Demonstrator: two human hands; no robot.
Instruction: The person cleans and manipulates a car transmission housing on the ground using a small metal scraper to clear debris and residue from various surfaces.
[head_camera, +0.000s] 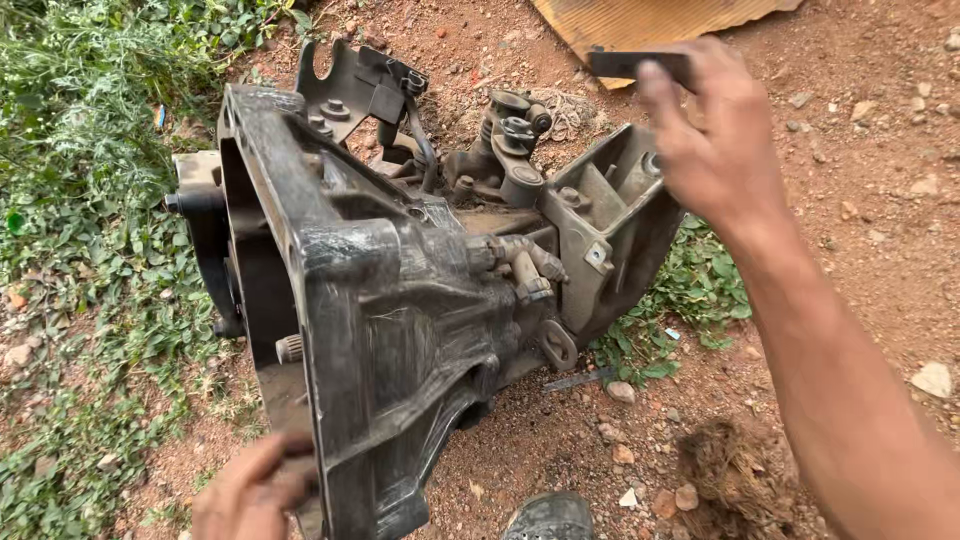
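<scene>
Left hand (250, 492) grips the greasy gearbox housing (400, 300) rim, right hand (705, 130) pinches a dark flat bar (630, 64); steady the casing firmly.

Grimy black-and-grey gearbox casing (400, 300), reddish-brown dirt ground (880, 200), green weeds (80, 150), orange corrugated sheet (640, 20), dark flat piece (625, 64)

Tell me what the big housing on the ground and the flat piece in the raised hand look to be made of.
Housing: looks like cast metal, probably aluminium under dark greasy grime; ribbed walls and bolt bosses suggest casting, with paler grey at the far end.
Flat piece: a thin, dark, straight-edged bar pinched by the right hand; possibly metal, but it is blurred and partly covered.
The left hand grips the housing's near rim.
</scene>
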